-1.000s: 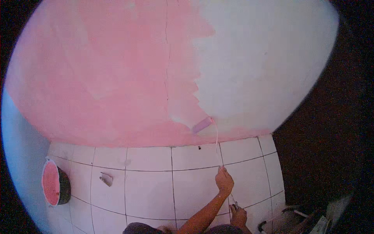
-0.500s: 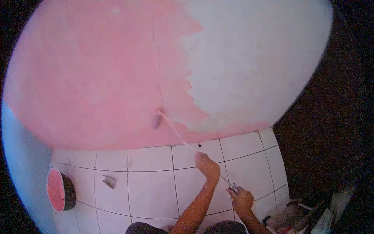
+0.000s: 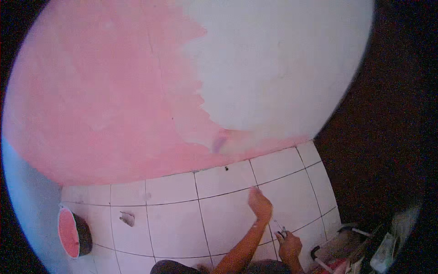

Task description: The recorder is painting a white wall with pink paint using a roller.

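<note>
My left hand (image 3: 260,205) is closed round the middle of a long thin painting pole (image 3: 277,223). My right hand (image 3: 289,248) grips the pole's near end, where a dark fitting pokes out of the fist. The far stretch of the pole is smeared by motion. Its tip is at the lower wall (image 3: 283,77), beside a dark shadow; whether a brush or a roller sits there I cannot tell. Pink paint (image 3: 114,91) covers the wall's left part and a strip along its foot, with a jagged edge against the white on the right.
A dark bucket (image 3: 85,234) of pink paint stands at the left on the white tiled floor (image 3: 175,228). A small flat scrap (image 3: 127,218) lies near it. At the lower right are a tubular frame (image 3: 321,262) and a pale packet (image 3: 383,252).
The pole's tip has swept right along the lower wall, onto the white area by the paint edge. Both my hands have shifted right and slightly down. The view has turned a little.
</note>
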A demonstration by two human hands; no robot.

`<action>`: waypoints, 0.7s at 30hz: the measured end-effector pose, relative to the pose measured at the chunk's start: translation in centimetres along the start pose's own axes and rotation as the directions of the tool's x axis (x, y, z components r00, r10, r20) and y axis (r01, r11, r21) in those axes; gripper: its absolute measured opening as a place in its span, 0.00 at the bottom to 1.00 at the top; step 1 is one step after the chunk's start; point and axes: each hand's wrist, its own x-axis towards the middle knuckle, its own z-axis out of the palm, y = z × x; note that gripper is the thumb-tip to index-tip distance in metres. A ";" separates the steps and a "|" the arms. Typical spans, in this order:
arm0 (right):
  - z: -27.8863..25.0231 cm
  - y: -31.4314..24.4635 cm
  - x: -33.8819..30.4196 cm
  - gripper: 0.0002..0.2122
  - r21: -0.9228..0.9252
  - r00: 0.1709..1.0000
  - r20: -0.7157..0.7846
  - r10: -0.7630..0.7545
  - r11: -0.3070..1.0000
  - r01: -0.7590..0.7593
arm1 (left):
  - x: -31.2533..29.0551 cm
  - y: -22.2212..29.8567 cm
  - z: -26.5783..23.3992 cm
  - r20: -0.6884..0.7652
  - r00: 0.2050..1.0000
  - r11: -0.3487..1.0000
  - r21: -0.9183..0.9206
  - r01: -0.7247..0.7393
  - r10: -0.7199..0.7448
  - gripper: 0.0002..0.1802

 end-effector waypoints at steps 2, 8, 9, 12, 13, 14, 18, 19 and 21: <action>-0.9 -2.8 2.3 0.18 -0.100 0.997 0.060 0.049 0.994 -0.043 | 3.7 -0.8 -1.9 -0.244 0.949 0.974 0.160 -0.163 0.199 0.13; -2.2 -10.4 6.0 0.27 0.005 0.966 0.228 -0.124 0.992 0.126 | 12.0 -1.9 -10.0 -0.285 0.880 0.866 -0.443 0.232 -0.381 0.19; -2.1 -10.1 6.0 0.26 0.063 0.955 0.267 -0.128 0.991 0.115 | 11.9 -1.7 -10.0 -0.288 0.879 0.865 -0.447 0.227 -0.379 0.19; -1.0 -6.8 4.9 0.24 0.215 0.939 0.303 -0.164 0.971 0.100 | 9.0 -0.9 -8.3 -0.296 0.950 0.992 -0.103 0.074 -0.102 0.19; -0.4 -5.1 4.2 0.23 0.288 0.934 0.317 -0.166 0.955 0.072 | 7.2 -0.7 -7.3 -0.312 0.950 0.999 -0.034 -0.014 0.003 0.20; 0.4 -3.5 3.4 0.23 0.315 0.937 0.291 -0.195 0.944 0.099 | 5.8 -0.6 -6.3 -0.299 0.949 0.993 0.086 -0.079 0.101 0.20; 2.1 1.3 0.6 0.18 0.524 0.823 0.566 -0.041 0.789 -0.321 | 0.4 -0.7 -3.9 -0.031 0.993 0.991 -0.074 0.107 -0.110 0.15; 2.1 2.0 0.1 0.17 0.464 0.736 0.674 0.061 0.741 -0.486 | -0.2 -0.9 -3.6 -0.025 0.993 0.991 -0.071 0.110 -0.112 0.15; 1.8 2.5 -0.5 0.17 0.502 0.794 0.608 0.001 0.775 -0.385 | -1.1 -1.4 -3.5 -0.066 0.988 0.987 -0.090 0.136 -0.142 0.17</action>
